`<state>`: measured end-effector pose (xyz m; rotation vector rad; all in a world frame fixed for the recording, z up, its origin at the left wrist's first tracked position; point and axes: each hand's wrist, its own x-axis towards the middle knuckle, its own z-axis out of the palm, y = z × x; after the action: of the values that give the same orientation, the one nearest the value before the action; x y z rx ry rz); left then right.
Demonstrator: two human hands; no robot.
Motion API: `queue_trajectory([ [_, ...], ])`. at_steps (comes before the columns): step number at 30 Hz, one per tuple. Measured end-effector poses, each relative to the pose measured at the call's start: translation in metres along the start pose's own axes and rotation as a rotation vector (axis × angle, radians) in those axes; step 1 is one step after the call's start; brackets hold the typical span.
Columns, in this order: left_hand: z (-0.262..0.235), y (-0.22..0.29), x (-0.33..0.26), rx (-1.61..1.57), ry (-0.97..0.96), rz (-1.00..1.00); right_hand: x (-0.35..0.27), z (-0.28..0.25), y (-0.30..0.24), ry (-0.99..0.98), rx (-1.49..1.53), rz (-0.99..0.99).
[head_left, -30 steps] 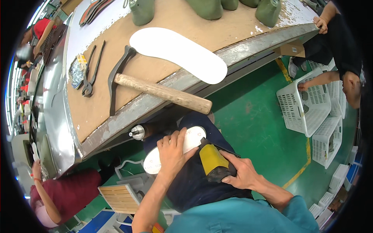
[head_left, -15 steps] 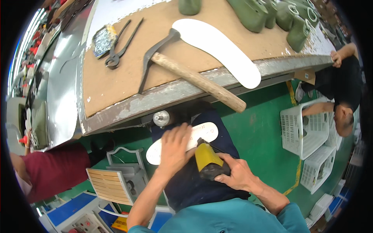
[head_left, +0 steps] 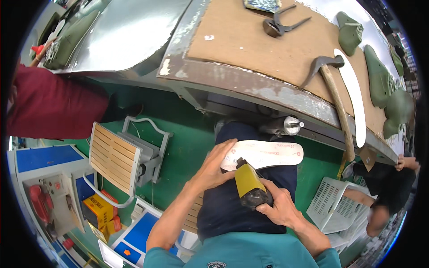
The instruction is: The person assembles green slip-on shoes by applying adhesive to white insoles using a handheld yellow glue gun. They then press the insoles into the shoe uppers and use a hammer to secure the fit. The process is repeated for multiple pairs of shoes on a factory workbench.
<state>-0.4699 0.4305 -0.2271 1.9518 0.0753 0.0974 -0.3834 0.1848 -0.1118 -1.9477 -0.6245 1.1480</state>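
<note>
A white insole [head_left: 268, 153] with faint printing lies across my dark-trousered lap. My left hand [head_left: 214, 164] grips its left end, with fingers along the edge and thumb below. My right hand [head_left: 279, 203] is wrapped around a yellow-and-black handheld tool [head_left: 248, 182], whose exact kind I cannot make out. The tool's narrow dark tip reaches the insole's lower edge beside my left thumb; whether it touches is unclear. Just beyond the insole, a metal cylinder [head_left: 289, 126] juts out below the bench edge.
On the bench [head_left: 250, 49] lie pincers [head_left: 279, 27], a wooden-handled hammer [head_left: 335, 98], another white insole [head_left: 352, 98] and several green shoe lasts [head_left: 377, 80]. A slatted chair [head_left: 114, 156] stands at left. Two people are nearby; white crates [head_left: 333, 203] stand at right.
The view has swung left. The insole has slid rightward across my lap, and my left hand now holds its left end instead of lying over its middle. The tool stays in my right hand.
</note>
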Motion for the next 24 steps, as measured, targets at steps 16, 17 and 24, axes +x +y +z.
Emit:
queue_trajectory([
  [16,-0.003,0.045,0.035,0.429,-0.129,0.088,-0.076,0.000,0.010,0.083,-0.337,0.052],
  [17,0.012,0.051,0.050,0.416,-0.161,0.106,-0.080,0.005,0.007,0.123,-0.453,0.042],
  [24,0.097,0.103,0.087,0.550,-0.190,0.364,-0.095,0.039,0.056,0.195,-0.551,0.026],
])
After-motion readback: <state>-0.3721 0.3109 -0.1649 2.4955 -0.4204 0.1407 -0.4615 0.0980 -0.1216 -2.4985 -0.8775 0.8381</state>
